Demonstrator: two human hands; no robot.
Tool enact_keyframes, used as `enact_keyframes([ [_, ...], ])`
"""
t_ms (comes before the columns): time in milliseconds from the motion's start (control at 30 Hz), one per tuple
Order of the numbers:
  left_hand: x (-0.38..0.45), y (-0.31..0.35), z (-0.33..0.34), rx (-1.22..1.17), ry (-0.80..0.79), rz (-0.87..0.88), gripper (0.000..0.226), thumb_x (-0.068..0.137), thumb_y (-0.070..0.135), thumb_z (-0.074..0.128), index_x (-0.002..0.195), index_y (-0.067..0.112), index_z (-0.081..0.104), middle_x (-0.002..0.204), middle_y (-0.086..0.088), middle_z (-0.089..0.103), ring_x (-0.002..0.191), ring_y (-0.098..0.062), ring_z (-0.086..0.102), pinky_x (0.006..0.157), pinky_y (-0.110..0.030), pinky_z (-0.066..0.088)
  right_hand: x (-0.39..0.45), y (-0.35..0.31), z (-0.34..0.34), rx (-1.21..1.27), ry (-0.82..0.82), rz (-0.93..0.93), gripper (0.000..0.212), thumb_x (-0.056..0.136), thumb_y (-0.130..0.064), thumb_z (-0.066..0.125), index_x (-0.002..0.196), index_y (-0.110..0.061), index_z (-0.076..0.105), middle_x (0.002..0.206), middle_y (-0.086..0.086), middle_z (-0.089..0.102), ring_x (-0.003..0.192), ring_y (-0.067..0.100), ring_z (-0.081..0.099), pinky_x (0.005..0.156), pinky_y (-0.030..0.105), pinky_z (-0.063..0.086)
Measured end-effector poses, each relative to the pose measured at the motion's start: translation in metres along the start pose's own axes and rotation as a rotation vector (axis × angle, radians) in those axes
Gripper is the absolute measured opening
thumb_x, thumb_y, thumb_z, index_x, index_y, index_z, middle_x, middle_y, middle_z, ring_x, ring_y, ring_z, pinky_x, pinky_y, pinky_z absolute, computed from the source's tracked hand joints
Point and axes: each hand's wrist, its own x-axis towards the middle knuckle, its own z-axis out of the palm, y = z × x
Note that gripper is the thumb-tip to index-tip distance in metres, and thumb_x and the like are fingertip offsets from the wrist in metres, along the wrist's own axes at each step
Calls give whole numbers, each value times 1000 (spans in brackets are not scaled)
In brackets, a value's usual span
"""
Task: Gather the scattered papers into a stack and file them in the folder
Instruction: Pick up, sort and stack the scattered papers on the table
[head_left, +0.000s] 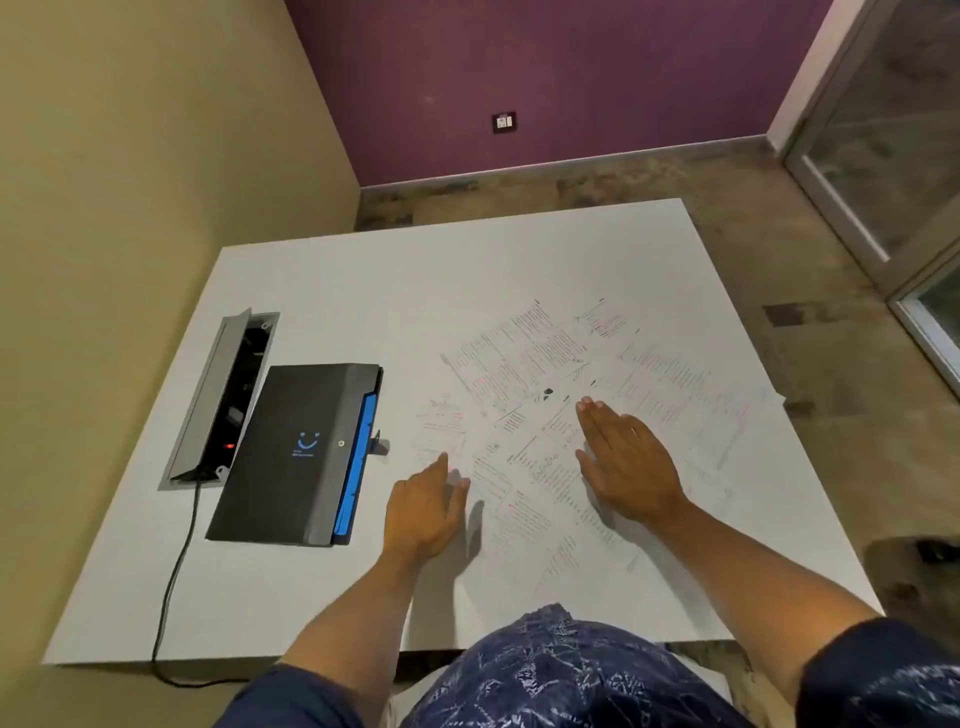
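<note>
Papers (545, 415) loose under both hands, folder (296, 457) beside open cable box (223, 400)

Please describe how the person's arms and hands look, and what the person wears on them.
Both forearms are bare. Dark blue short sleeves with a pale line pattern end above the elbows. The right hand has a thin ring on one finger. The left hand shows no ring or watch.

A white table (322, 291) stands in a corner — a beige wall (130, 156) on the left, a purple wall (545, 67) with a socket (504, 122) behind. Mottled brown floor (727, 208); glass-paned door (893, 145) at right.
</note>
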Motion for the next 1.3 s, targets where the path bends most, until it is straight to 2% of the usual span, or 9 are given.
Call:
enact_keyframes([
  [100, -2, -5, 8, -18, -51, -99, 57, 101, 58, 38, 134, 18, 58, 132, -4, 67, 113, -23, 65, 97, -38, 48, -7, 0, 10, -4, -81, -30, 58, 101, -34, 52, 147, 1, 50, 148, 17, 55, 130, 30, 61, 96, 45, 54],
  [267, -3, -14, 19, 100, -316, -182, 58, 95, 53, 54, 138, 15, 47, 138, -9, 55, 121, -28, 56, 101, -42, 47, -30, -8, 25, -53, -374, -5, 66, 98, -47, 39, 145, -3, 54, 141, 16, 62, 111, 29, 70, 83, 41, 55],
  [333, 1, -16, 21, 187, -401, -140, 63, 92, 56, 57, 139, 15, 45, 140, -10, 50, 122, -30, 54, 101, -45, 48, -32, -12, 26, -117, -482, 2, 74, 99, -54, 32, 155, -6, 39, 154, 13, 49, 120, 28, 64, 93, 42, 50],
  [467, 5, -23, 27, 237, -473, -96, 72, 85, 61, 64, 139, 17, 44, 141, -9, 45, 124, -31, 51, 102, -48, 49, -34, -17, 29, -172, -697, 58, 92, 96, -67, 42, 163, -11, 10, 169, 9, 21, 141, 29, 43, 110, 44, 37],
  [700, -3, -18, 43, 144, -343, -226, 88, 74, 70, 73, 136, 15, 44, 135, -7, 45, 123, -27, 46, 98, -44, 51, -39, -26, 41, -169, -689, 65, 103, 88, -70, 50, 162, -11, 8, 167, 19, 18, 136, 36, 44, 104, 45, 44],
  [900, -4, -10, 52, 203, -289, -282, 98, 73, 67, 77, 144, 12, 39, 140, -9, 44, 127, -28, 45, 100, -43, 48, -39, -39, 47, -196, -690, 107, 81, 99, -44, 46, 161, -7, 10, 165, 26, 17, 133, 44, 47, 96, 43, 52],
  [1033, -7, -9, 57, 186, -247, -321, 104, 70, 66, 80, 147, 11, 36, 143, -13, 42, 129, -31, 44, 103, -44, 45, -36, -45, 43, -171, -747, 158, 83, 99, -25, 54, 162, -7, 3, 166, 26, 14, 140, 48, 42, 97, 45, 53],
  [1167, -2, -10, 52, 161, -254, -409, 118, 62, 69, 84, 150, 9, 31, 143, -15, 42, 132, -33, 42, 105, -46, 45, -28, -39, 32, -60, -686, 260, 84, 93, -13, 55, 162, -11, 8, 162, 16, 33, 121, 34, 60, 92, 41, 55],
  [1300, 9, -12, 41, 70, -242, -492, 100, 63, 61, 88, 136, 10, 42, 134, -13, 49, 125, -31, 49, 101, -44, 47, -20, -27, 25, 106, -646, 414, 82, 89, -9, 56, 161, -17, 19, 133, 6, 63, 105, 29, 68, 89, 36, 55],
])
